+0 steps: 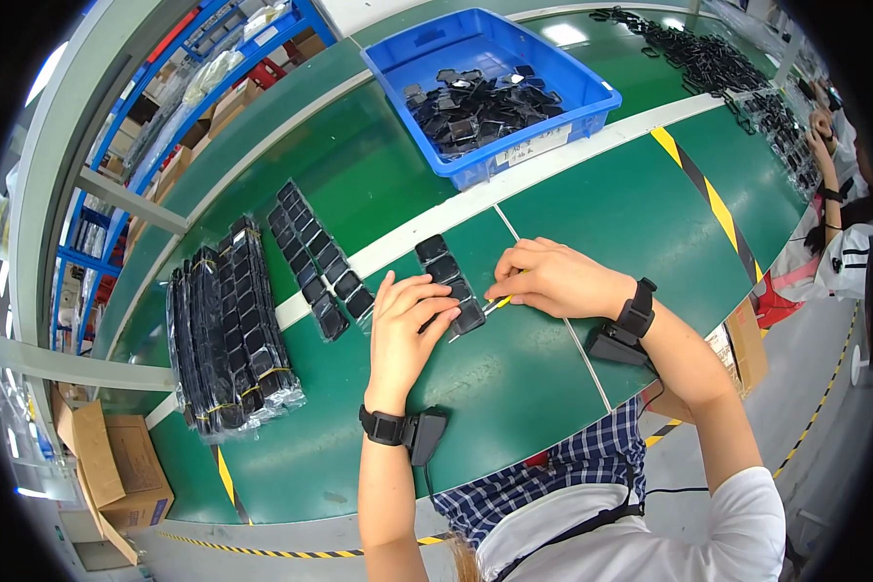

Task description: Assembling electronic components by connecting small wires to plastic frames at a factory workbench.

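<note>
My left hand (407,325) lies with fingers stretched out, its fingertips on a short strip of square black pieces (443,262) in clear wrapping. Pinched in my right hand (561,279) is a slim yellow tool (503,302) with a pale tip; its exact kind does not show. That tip is at the right edge of the strip, close to its near end. Left of my left hand, two longer strips of the same pieces (306,238) lie side by side. A thick stack of wrapped strips (231,325), bound with yellow bands, sits farther left.
A blue bin (592,102) holding a heap of black pieces (485,109) stands at the back. Many loose black parts (698,58) cover the far right, where another person's hands (822,136) are at work. An open cardboard box (131,466) stands at lower left; blue shelving (179,112) rises behind.
</note>
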A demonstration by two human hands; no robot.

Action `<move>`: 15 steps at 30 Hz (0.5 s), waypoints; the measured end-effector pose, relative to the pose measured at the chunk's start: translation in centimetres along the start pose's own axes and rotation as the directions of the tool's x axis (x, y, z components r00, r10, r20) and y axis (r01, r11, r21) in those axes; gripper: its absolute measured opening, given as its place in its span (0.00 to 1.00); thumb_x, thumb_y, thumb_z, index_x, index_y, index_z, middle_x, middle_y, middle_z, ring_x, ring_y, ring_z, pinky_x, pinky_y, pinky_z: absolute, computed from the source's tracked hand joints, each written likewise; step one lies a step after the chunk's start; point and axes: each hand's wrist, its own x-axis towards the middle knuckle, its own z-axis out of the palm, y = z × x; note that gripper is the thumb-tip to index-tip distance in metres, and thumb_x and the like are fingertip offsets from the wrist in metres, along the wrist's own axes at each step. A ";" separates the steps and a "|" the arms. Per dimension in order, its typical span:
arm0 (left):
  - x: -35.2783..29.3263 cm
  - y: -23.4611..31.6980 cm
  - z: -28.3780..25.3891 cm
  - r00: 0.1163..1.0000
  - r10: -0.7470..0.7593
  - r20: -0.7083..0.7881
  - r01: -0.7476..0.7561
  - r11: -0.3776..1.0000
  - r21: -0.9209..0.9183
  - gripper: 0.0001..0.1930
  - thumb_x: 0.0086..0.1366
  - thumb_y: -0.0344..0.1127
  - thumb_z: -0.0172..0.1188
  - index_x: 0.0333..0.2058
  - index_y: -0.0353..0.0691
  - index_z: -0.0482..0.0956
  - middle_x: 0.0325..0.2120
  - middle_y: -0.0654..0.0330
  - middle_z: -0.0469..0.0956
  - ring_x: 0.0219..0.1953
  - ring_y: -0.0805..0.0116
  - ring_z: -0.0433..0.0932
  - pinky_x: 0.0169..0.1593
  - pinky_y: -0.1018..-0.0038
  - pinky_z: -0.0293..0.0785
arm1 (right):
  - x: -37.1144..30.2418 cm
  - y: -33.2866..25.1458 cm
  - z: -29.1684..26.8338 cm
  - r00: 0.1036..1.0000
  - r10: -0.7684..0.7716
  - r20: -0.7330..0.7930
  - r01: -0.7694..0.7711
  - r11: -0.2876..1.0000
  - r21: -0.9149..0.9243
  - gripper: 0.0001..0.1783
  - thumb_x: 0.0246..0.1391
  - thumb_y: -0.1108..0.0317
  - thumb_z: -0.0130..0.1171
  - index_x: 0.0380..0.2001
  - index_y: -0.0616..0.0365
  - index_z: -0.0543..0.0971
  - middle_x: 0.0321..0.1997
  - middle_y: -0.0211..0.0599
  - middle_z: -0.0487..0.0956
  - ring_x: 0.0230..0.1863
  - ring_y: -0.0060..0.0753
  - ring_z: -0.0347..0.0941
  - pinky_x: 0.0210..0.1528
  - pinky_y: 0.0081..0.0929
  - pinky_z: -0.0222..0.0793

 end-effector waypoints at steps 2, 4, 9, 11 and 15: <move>0.0 -0.1 0.1 1.000 0.004 0.013 -0.004 1.000 -0.020 0.07 0.59 0.34 0.74 0.38 0.48 0.90 0.43 0.67 0.87 0.58 0.61 0.79 0.74 0.48 0.58 | 0.1 0.0 0.0 1.000 0.008 0.009 -0.008 1.000 0.004 0.14 0.57 0.67 0.68 0.48 0.44 0.87 0.46 0.25 0.78 0.52 0.32 0.75 0.58 0.36 0.70; 0.1 -0.1 0.2 1.000 0.006 0.027 -0.004 0.999 -0.045 0.07 0.59 0.33 0.73 0.38 0.48 0.90 0.44 0.67 0.87 0.57 0.62 0.80 0.74 0.48 0.58 | 0.1 0.0 0.0 1.000 0.008 0.009 -0.008 1.000 0.004 0.14 0.57 0.67 0.68 0.48 0.44 0.87 0.46 0.25 0.78 0.52 0.32 0.74 0.58 0.36 0.70; 0.2 0.2 0.2 0.999 -0.008 0.046 0.010 0.999 -0.038 0.07 0.59 0.33 0.73 0.38 0.48 0.90 0.44 0.68 0.87 0.57 0.63 0.81 0.74 0.48 0.58 | 0.2 0.1 0.1 1.000 0.004 0.001 -0.004 1.000 0.001 0.14 0.57 0.68 0.67 0.48 0.44 0.87 0.47 0.24 0.78 0.53 0.32 0.74 0.58 0.36 0.69; 0.2 0.2 0.1 0.999 -0.011 0.050 0.012 0.999 -0.029 0.07 0.60 0.33 0.73 0.38 0.48 0.90 0.44 0.68 0.87 0.57 0.63 0.81 0.74 0.48 0.58 | 0.3 0.2 0.2 1.000 0.002 -0.002 -0.002 1.000 0.000 0.14 0.57 0.68 0.67 0.47 0.44 0.87 0.47 0.24 0.78 0.53 0.32 0.74 0.58 0.36 0.69; 0.3 0.5 0.0 0.998 -0.018 0.058 0.018 1.000 -0.011 0.07 0.60 0.34 0.72 0.38 0.49 0.91 0.44 0.68 0.87 0.57 0.63 0.81 0.74 0.49 0.58 | 0.3 0.4 0.2 1.000 -0.020 -0.015 0.020 1.000 0.006 0.15 0.57 0.69 0.68 0.47 0.44 0.87 0.48 0.23 0.79 0.53 0.32 0.74 0.58 0.36 0.69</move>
